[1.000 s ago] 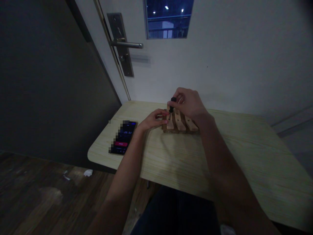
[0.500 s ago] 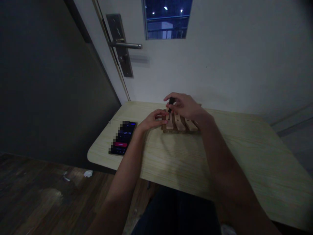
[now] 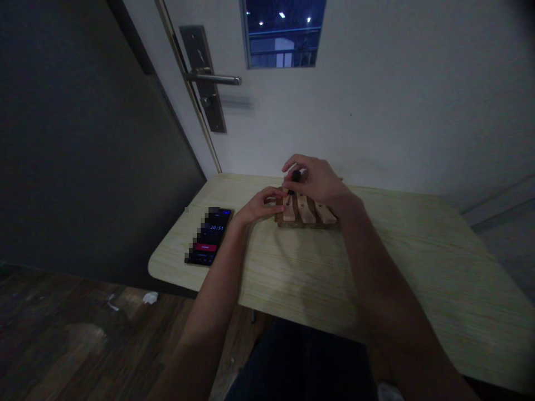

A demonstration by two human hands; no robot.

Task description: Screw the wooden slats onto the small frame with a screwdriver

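A small wooden piece with light, curved slats on a darker base [image 3: 307, 214] lies on the table. My right hand [image 3: 315, 179] is closed round the black handle of a screwdriver [image 3: 296, 176]. Its thin shaft points down, slightly tilted, at the leftmost slat; whether the tip sits in a screw is too small to tell. Dark round spots show on the slats. My left hand [image 3: 263, 204] grips the left edge of the wooden piece, thumb in front and fingers behind near the screwdriver's shaft. My right hand hides the back right part of the piece.
A phone [image 3: 209, 236] showing a timer lies on the pale wooden table [image 3: 292, 267], left of my left forearm. Behind the table stands a white door with a metal handle [image 3: 221, 79] and a small window. White scraps [image 3: 150, 298] lie on the floor at the left.
My right hand has shifted slightly, and the screwdriver's handle now leans more to the right. The left hand keeps its hold on the wooden piece. The view has moved slightly.
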